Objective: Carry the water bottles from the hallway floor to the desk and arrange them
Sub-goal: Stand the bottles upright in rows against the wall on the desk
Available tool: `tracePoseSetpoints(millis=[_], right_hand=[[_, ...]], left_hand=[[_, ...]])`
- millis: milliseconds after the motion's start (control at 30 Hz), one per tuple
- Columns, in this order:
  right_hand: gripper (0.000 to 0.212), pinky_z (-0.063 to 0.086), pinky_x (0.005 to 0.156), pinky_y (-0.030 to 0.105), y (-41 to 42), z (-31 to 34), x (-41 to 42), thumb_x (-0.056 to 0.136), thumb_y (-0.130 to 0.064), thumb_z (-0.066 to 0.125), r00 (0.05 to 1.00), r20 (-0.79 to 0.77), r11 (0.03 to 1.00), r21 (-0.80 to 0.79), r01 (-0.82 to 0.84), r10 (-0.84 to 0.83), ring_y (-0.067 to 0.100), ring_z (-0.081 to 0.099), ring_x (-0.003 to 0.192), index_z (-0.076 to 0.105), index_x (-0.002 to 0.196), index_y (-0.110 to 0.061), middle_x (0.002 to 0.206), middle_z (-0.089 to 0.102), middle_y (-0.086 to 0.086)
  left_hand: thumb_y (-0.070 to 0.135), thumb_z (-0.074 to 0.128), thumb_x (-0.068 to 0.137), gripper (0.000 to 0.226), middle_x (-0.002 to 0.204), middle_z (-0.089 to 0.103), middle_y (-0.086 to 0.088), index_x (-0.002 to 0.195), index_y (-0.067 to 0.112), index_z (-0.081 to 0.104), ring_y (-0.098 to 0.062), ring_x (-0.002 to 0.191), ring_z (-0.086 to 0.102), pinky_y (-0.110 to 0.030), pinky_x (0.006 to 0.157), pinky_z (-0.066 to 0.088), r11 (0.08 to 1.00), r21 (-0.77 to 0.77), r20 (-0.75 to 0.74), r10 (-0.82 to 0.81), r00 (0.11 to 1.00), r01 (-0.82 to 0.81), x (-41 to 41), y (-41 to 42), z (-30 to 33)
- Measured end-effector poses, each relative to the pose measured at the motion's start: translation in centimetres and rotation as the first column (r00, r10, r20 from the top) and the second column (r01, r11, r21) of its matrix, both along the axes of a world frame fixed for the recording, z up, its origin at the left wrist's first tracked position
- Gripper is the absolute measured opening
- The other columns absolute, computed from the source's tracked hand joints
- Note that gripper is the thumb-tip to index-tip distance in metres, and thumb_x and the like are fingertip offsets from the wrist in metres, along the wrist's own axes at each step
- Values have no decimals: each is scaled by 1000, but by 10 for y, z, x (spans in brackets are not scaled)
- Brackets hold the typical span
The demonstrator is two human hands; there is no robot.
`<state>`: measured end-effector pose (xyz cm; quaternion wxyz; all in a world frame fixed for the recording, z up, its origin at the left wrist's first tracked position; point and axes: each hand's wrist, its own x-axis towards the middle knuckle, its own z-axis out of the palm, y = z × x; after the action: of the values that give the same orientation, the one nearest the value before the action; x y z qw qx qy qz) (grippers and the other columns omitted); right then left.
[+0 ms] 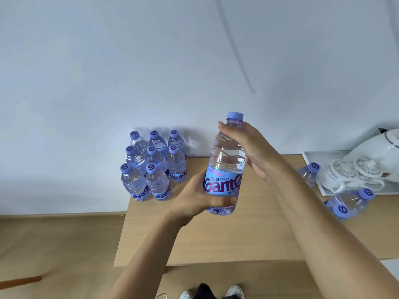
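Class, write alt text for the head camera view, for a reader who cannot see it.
Two hands hold one upright water bottle above a wooden desk: the left hand grips its base, the right hand its shoulder. Eight bottles stand grouped at the desk's back left; three more lie beside a white tea set tray.

Count, taken from the desk (pixel 248 234): eight upright bottles (pixel 154 165) at its back left corner; one bottle (pixel 224 165) in my two hands above it; three loose bottles (pixel 349 201) at its right; one tray (pixel 311 169), two lidded cups (pixel 345 173), one kettle (pixel 380 152).
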<state>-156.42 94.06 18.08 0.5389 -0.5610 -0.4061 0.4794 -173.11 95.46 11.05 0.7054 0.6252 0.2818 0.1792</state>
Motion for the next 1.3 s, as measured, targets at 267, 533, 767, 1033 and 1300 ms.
tracePoseSetpoints(millis=[267,533,767,1033,1300], right_hand=[[21,57,76,35,4,-13,-20,87,-27,72,1000,-25,1000,-22,-4,4,19,71,82,63,100,-13,94,71,7],[24,51,70,19,6,-36,-44,85,-18,75,995,86,997,-60,-46,51,9,68,83,68,104,-7,90,71,-5],[37,54,90,25,8,-72,-71,86,-7,74,978,180,988,-128,-88,111,11,67,98,62,121,-7,111,71,8],[41,51,95,30,2,-126,-92,83,-11,78,940,305,977,-186,-100,154,13,66,103,60,120,-11,113,71,1],[44,43,70,10,8,-164,-87,82,-21,79,902,392,966,-243,-87,180,-5,56,82,58,121,-18,110,66,-4]], left_hand=[[10,85,65,52,90,71,-2,109,11,57,-16,80,67,-28,67,55,998,-1,-5,61,998,-61,-22,2,-11],[-3,85,66,70,93,67,1,121,17,47,-8,80,67,-23,63,54,990,8,-83,143,986,-143,-44,5,-43],[-7,84,65,77,110,64,-3,127,12,43,0,88,64,-18,73,54,982,26,-162,190,968,-189,-64,9,-87],[-18,80,62,76,108,62,-4,125,8,48,-7,90,62,-13,71,53,960,11,-216,274,937,-279,-76,16,-136],[-15,82,60,83,124,58,-18,131,6,45,-33,113,57,-44,95,51,938,27,-312,337,888,-346,-64,24,-180]])
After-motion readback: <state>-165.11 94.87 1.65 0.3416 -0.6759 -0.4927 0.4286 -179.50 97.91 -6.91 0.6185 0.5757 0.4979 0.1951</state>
